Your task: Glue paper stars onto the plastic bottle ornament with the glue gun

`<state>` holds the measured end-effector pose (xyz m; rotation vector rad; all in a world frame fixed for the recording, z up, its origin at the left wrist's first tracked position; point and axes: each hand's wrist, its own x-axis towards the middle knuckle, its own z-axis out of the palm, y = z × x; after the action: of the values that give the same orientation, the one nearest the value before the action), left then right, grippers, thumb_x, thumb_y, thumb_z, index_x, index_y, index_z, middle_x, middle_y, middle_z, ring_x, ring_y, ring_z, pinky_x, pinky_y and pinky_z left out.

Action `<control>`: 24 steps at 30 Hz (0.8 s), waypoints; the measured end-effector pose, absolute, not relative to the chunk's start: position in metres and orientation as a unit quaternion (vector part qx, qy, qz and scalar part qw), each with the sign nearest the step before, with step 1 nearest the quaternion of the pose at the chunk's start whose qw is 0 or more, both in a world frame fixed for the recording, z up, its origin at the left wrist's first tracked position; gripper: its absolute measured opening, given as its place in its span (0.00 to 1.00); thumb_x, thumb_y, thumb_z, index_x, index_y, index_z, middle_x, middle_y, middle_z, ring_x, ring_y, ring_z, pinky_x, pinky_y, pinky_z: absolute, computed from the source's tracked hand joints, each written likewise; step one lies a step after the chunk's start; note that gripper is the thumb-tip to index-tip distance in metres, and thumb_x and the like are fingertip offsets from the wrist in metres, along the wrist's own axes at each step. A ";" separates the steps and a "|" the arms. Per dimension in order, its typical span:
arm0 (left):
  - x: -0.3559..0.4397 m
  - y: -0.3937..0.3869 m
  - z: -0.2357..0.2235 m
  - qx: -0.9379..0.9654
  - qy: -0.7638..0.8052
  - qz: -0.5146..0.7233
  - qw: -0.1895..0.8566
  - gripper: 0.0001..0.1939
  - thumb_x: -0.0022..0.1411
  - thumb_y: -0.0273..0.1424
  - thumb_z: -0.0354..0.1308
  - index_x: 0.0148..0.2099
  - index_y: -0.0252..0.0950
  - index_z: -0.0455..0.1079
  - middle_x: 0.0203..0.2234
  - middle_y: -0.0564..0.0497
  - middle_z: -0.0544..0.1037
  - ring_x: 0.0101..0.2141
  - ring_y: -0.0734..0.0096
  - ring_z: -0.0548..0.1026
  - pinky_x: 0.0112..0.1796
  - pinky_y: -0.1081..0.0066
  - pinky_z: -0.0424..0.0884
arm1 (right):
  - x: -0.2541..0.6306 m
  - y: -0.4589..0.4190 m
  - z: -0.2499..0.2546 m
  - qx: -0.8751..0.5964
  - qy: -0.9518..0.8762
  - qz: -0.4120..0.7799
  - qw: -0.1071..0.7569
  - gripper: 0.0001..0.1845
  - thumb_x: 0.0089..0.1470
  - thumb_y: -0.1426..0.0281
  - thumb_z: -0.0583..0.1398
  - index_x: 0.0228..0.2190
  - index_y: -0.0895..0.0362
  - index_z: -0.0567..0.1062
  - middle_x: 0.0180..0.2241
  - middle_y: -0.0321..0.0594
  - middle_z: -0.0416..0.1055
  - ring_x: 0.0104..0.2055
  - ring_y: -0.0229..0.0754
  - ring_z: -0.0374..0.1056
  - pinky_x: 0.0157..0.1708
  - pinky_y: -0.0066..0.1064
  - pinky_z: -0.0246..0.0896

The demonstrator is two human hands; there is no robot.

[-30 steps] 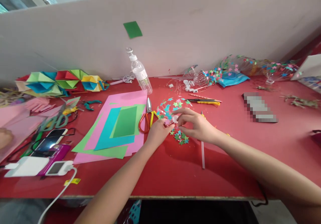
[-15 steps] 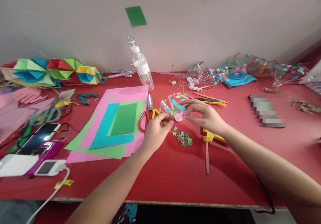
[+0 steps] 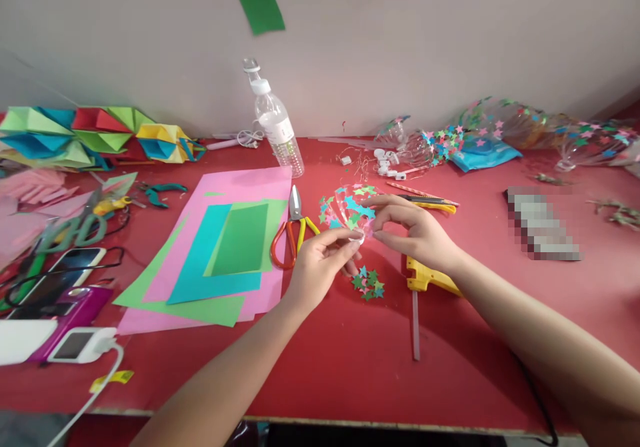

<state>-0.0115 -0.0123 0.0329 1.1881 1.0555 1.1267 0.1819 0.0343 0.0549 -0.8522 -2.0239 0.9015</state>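
A clear plastic decoration [image 3: 345, 208], apparently cut from a bottle into curved strips, has small blue, green and pink paper stars on it. My left hand [image 3: 320, 260] is closed at its white-rimmed bottle neck, thumb and index finger pinching there. At the decoration's right side, my right hand [image 3: 407, 230] is curled, its thumb and fingers closed on the starred strips; the exact contact is partly hidden. Loose paper stars [image 3: 369, 283] lie in a small pile just below the hands. A yellow glue gun [image 3: 425, 277] with a glue stick rests beneath my right wrist.
Red-and-yellow-handled scissors [image 3: 295, 227] lie beside stacked coloured paper [image 3: 240, 240]. A plastic bottle [image 3: 279, 130] leans near the wall. More starred decorations [image 3: 440, 145] and a utility knife [image 3: 430, 203] are behind. Phones [image 3: 65, 273] and cables are at left.
My left hand has shifted slightly right and closed in on the bottle neck, partly covering it. My right hand stays at the decoration's side. The view has shifted a little.
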 end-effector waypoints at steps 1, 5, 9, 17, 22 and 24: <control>-0.011 -0.013 0.032 0.500 0.440 0.480 0.571 0.09 0.58 0.32 0.62 0.41 0.35 0.75 0.24 0.53 0.77 0.20 0.78 0.75 0.22 0.78 0.73 | 0.182 0.034 0.054 -0.331 -0.794 0.348 0.373 0.03 0.52 0.75 0.60 0.28 0.55 0.74 0.51 0.42 0.69 0.55 0.43 0.65 0.55 0.41 0.58; -0.007 -0.019 0.026 0.473 0.410 0.502 0.597 0.06 0.59 0.30 0.62 0.40 0.35 0.74 0.29 0.51 0.81 0.25 0.75 0.79 0.29 0.76 0.77 | 0.184 0.032 0.053 -0.328 -0.800 0.344 0.367 0.04 0.52 0.76 0.60 0.29 0.55 0.74 0.52 0.42 0.69 0.56 0.44 0.64 0.56 0.42 0.58; -0.004 -0.023 0.023 0.458 0.401 0.540 0.581 0.03 0.58 0.27 0.63 0.37 0.35 0.74 0.29 0.52 0.81 0.30 0.74 0.80 0.35 0.75 0.79 | 0.187 0.028 0.058 -0.320 -0.806 0.351 0.354 0.04 0.52 0.76 0.59 0.29 0.55 0.73 0.55 0.42 0.66 0.55 0.44 0.65 0.54 0.41 0.60; -0.002 -0.031 0.028 0.482 0.440 0.561 0.509 0.04 0.58 0.22 0.61 0.36 0.35 0.75 0.26 0.54 0.81 0.28 0.76 0.81 0.33 0.80 0.79 | 0.181 0.005 0.069 -0.289 -0.866 0.212 0.348 0.03 0.55 0.75 0.58 0.31 0.59 0.73 0.30 0.39 0.67 0.32 0.36 0.64 0.32 0.28 0.62; -0.001 -0.032 0.024 0.524 0.443 0.553 0.474 0.08 0.58 0.21 0.61 0.38 0.37 0.77 0.30 0.54 0.82 0.31 0.77 0.81 0.36 0.82 0.78 | 0.177 0.005 0.059 -0.276 -0.880 0.208 0.328 0.05 0.58 0.76 0.56 0.32 0.60 0.73 0.28 0.38 0.67 0.29 0.34 0.62 0.29 0.26 0.60; -0.002 -0.032 0.021 0.545 0.441 0.550 0.455 0.09 0.58 0.20 0.60 0.40 0.38 0.76 0.31 0.55 0.82 0.32 0.78 0.80 0.37 0.82 0.78 | 0.178 0.007 0.056 -0.257 -0.895 0.166 0.325 0.06 0.59 0.76 0.56 0.32 0.61 0.73 0.28 0.40 0.68 0.29 0.35 0.62 0.29 0.27 0.60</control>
<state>-0.0019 -0.0322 0.0213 1.3437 1.0876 1.3572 0.1776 0.0073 0.0558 -0.6743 -2.3472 0.4349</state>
